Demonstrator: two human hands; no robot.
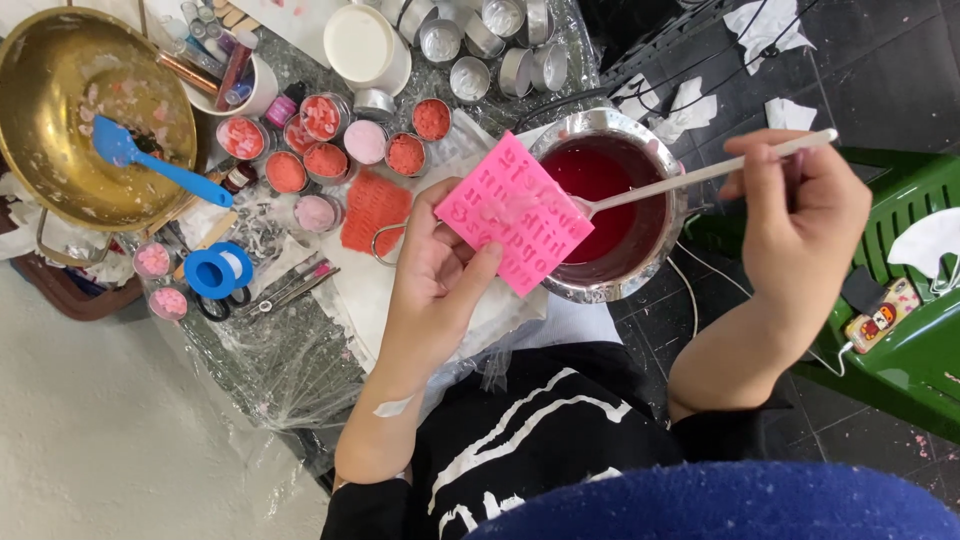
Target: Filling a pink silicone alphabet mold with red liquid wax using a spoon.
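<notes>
My left hand (435, 275) holds a pink silicone letter mould (513, 212) tilted over the edge of a steel pot (662, 232) filled with red liquid (600, 180). My right hand (805, 215) grips the handle of a long white spoon (700, 175), whose bowl rests at the mould's right edge, above the red liquid. Both hands are over my lap, at the table's right corner.
Several small tins of red and pink wax (325, 150) stand on the plastic-covered table. A brass bowl (60, 110) with a blue spatula (150, 160) sits at far left, empty tins (480, 45) at the back, blue tape (218, 270) and a green chair (915, 330) to the right.
</notes>
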